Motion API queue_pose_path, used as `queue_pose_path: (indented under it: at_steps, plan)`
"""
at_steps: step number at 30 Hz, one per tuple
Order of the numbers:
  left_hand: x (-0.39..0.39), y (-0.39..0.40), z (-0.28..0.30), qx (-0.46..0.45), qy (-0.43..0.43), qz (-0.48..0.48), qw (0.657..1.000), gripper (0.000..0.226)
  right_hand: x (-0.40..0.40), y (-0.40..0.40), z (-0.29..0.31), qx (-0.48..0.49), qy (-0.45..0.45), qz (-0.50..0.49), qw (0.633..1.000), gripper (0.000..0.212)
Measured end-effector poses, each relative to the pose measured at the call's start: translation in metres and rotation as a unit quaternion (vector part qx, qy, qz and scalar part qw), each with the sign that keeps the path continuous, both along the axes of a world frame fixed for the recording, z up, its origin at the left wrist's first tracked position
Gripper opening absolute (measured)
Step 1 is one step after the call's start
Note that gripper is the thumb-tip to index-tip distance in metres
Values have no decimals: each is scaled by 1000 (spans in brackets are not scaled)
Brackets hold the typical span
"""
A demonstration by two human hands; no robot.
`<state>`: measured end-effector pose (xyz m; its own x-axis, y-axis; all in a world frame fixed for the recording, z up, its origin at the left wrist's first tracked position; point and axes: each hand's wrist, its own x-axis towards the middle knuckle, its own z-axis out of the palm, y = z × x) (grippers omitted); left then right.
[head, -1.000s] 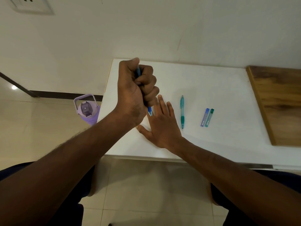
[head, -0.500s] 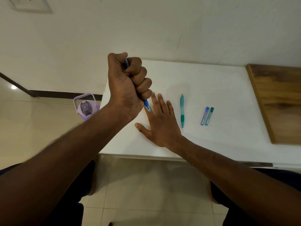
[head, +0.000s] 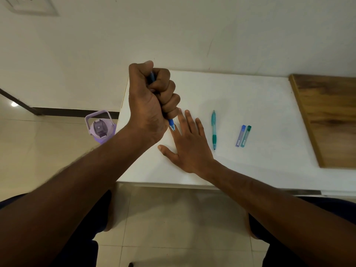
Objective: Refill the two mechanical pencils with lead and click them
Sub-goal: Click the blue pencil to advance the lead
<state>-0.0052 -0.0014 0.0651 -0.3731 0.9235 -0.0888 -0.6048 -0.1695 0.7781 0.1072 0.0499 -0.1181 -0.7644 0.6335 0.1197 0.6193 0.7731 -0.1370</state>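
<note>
**Blue pencil held in fist above flat right hand**

Little had shifted over the last second: the left hand (head: 152,101) stayed clenched in a fist round the blue pencil (head: 171,125), drifting slightly left and back, while the right hand (head: 189,145) remained flat on the counter (head: 250,97).

Left hand gripped the blue pencil upright and a little tilted, thumb on top over its upper end. Only a short blue length showed between thumb and fingers, and the tip stuck out below the fist, just over the right hand's fingers. Whether the tip touched them could not be told.

Right hand lay palm down, fingers straight and spread, thumb out to the left, holding nothing.

Teal pencil (head: 213,130) lay on the counter just right of the right hand, tip toward the near edge. Two lead tubes, one blue (head: 240,136) and one green (head: 246,136), lay side by side further right, touching or nearly so.

Wooden board (head: 327,116) sat at the counter's right end. Purple bottle (head: 100,127) stood on the floor left of the counter.
</note>
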Motion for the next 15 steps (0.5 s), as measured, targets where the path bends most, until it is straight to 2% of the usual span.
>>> queue_pose_path:
  at_steps: [3,15]
  plan:
    - [-1,0,1,-5,2,3,1000,61,0,1,0,-3,-6,2,1000,93]
    - [-1,0,2,-6,6,0,1000,67,-1,0,2,-4,-13,2,1000,93]
